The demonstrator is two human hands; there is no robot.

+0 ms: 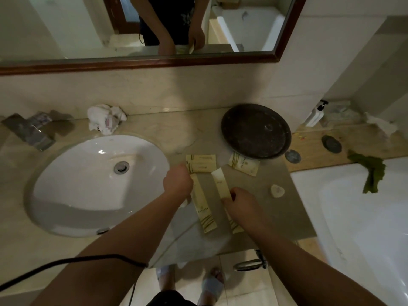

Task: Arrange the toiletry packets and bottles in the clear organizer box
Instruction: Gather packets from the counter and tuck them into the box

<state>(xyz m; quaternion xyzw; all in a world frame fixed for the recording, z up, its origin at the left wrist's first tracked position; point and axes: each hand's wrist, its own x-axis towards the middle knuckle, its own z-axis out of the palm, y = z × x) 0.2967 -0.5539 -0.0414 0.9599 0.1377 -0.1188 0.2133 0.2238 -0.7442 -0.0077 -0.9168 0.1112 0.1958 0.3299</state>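
Cream toiletry packets lie on a grey mat (265,206) on the vanity top. My right hand (241,206) pinches a long cream packet (220,184), lifted at an angle. Another long packet (204,208) lies flat beside it, and my left hand (177,182) rests closed on its upper end. A third long packet (234,226) shows partly under my right wrist. Two shorter packets lie further back, one in the middle (201,163) and one to the right (244,163). A small round soap (277,191) sits at the right. I see no clear organizer box.
A white sink (97,184) fills the left, with a tap (31,131) and a crumpled white cloth (106,118) behind it. A dark round tray (256,131) stands at the back right. A bathtub (353,217), pump bottle (315,114) and green cloth (371,173) lie right.
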